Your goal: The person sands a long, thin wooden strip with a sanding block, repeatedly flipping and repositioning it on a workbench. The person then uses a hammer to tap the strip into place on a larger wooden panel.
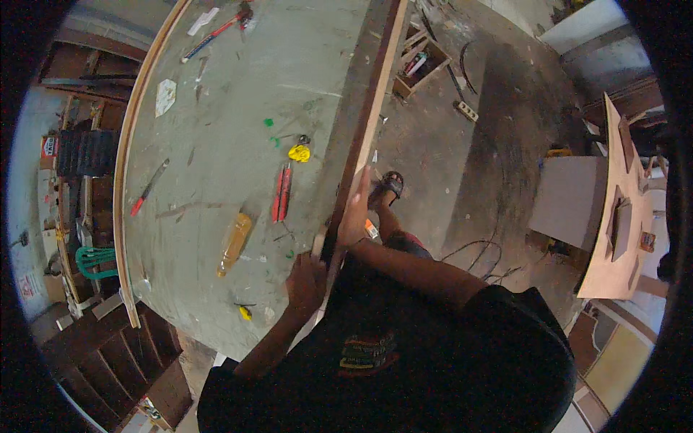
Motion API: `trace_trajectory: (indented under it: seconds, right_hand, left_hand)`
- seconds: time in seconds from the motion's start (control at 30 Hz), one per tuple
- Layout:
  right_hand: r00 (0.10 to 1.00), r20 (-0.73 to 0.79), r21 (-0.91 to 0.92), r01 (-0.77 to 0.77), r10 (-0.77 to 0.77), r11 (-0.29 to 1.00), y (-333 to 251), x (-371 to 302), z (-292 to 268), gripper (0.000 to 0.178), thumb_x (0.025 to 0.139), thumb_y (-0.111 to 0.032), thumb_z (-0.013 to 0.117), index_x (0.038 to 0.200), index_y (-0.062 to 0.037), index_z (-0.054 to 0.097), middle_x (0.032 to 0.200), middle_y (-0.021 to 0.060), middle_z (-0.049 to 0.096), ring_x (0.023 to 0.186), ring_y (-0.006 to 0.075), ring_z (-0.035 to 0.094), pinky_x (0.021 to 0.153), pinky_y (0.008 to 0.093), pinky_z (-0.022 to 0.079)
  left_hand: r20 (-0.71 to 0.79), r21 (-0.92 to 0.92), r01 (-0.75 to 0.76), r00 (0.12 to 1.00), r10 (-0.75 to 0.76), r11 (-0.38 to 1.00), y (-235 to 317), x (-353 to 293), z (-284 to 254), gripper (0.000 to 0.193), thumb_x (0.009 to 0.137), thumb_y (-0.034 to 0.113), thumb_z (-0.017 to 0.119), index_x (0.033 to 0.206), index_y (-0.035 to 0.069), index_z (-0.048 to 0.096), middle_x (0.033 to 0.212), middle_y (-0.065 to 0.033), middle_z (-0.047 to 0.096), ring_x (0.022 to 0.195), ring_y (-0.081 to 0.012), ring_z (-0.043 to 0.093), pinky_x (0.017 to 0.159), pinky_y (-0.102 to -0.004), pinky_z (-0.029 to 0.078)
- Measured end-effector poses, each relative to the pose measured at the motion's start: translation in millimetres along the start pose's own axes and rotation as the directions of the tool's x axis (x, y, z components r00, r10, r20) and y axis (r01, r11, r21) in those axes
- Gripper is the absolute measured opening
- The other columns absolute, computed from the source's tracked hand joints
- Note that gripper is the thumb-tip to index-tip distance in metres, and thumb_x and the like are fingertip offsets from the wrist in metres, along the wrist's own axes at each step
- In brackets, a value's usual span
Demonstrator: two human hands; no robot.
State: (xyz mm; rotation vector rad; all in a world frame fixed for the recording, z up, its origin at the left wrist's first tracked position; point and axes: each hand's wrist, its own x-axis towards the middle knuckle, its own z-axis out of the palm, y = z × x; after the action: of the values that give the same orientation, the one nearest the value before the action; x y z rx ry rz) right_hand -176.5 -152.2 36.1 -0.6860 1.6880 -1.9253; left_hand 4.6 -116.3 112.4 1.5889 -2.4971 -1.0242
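Note:
A long wooden plank (364, 123), dark brown with a pale edge, runs along the right side of the grey-green worktable (209, 137). My right hand (353, 220) is wrapped round the plank near its close end, fingers pointing away from me. At the table's near right corner my left hand (307, 281) is closed beside the plank. A small pale-edged piece (320, 245) sticks up from its fingers; I cannot tell its kind. Left of the hands lie red-handled pliers or cutters (282, 193), a roll in amber wrapping (234, 244) and a yellow tape measure or lump (299, 153).
A hammer (216, 34) with a red and blue handle and a red-handled tool (150, 187) lie farther off. On the floor stand a wooden toolbox (420, 68) and a power strip (466, 110), with loose cables (484, 249). A white cabinet (568, 195) stands right.

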Motion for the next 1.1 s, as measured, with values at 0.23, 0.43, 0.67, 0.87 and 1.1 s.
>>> trace_trajectory:
  seconds: [0.23, 0.43, 0.67, 0.87, 1.1]
  right_hand:
    - [0.999, 0.031, -0.059, -0.034, 0.035, 0.998, 4, -3, -6, 0.088, 0.105, -0.058, 0.026, 0.16, 0.0071, 0.001, 0.169, 0.0249, 0.001, 0.158, 0.0347, 0.0, 0.126, 0.0446, 0.004]
    - [0.997, 0.062, -0.179, -0.026, 0.038, 0.983, 10, 7, -15, 0.086, 0.104, -0.054, 0.034, 0.159, 0.0056, 0.007, 0.167, 0.0254, 0.011, 0.155, 0.0375, 0.013, 0.125, 0.0484, 0.012]
    - [0.998, -0.034, -0.126, 0.056, -0.061, 0.991, 10, 110, -25, 0.08, 0.106, -0.053, 0.03, 0.158, 0.0065, 0.016, 0.166, 0.0273, 0.013, 0.156, 0.0406, 0.011, 0.125, 0.0484, 0.012]
    - [0.979, 0.199, -0.193, 0.071, -0.032, 0.979, 7, 178, -57, 0.076, 0.109, -0.047, 0.028, 0.159, 0.0077, 0.012, 0.167, 0.0277, 0.013, 0.157, 0.0382, 0.009, 0.126, 0.046, 0.006]
    - [0.893, 0.374, -0.289, -0.143, 0.249, 0.947, -6, 212, -94, 0.072, 0.105, -0.048, 0.044, 0.152, 0.0058, 0.03, 0.148, 0.0317, 0.046, 0.141, 0.0431, 0.043, 0.115, 0.0502, 0.035]
  left_hand:
    - [-0.086, -0.196, -0.148, 0.987, 0.133, 0.969, 43, 119, 6, 0.034, 0.105, 0.033, 0.05, 0.111, -0.001, 0.052, 0.101, -0.0248, 0.059, 0.095, -0.0475, 0.06, 0.08, -0.0539, 0.047]
    - [-0.121, -0.204, -0.209, 0.975, 0.187, 0.956, 91, 209, 8, 0.039, 0.105, 0.036, 0.051, 0.114, -0.002, 0.051, 0.105, -0.0254, 0.06, 0.097, -0.0476, 0.06, 0.082, -0.0533, 0.048]
    - [-0.107, -0.461, -0.305, 0.951, 0.289, 0.834, 153, 322, 12, 0.051, 0.105, 0.033, 0.056, 0.143, 0.0, 0.044, 0.132, -0.0263, 0.061, 0.124, -0.0391, 0.06, 0.102, -0.0451, 0.047]
    - [-0.146, -0.346, -0.349, 0.937, 0.318, 0.871, 204, 402, 14, 0.056, 0.102, 0.03, 0.06, 0.147, 0.003, 0.042, 0.133, -0.0276, 0.061, 0.125, -0.0437, 0.059, 0.102, -0.0468, 0.048]
    - [-0.187, -0.306, -0.385, 0.921, 0.342, 0.871, 242, 498, 28, 0.052, 0.102, 0.035, 0.059, 0.146, 0.009, 0.047, 0.127, -0.0277, 0.065, 0.118, -0.048, 0.061, 0.097, -0.0505, 0.05]
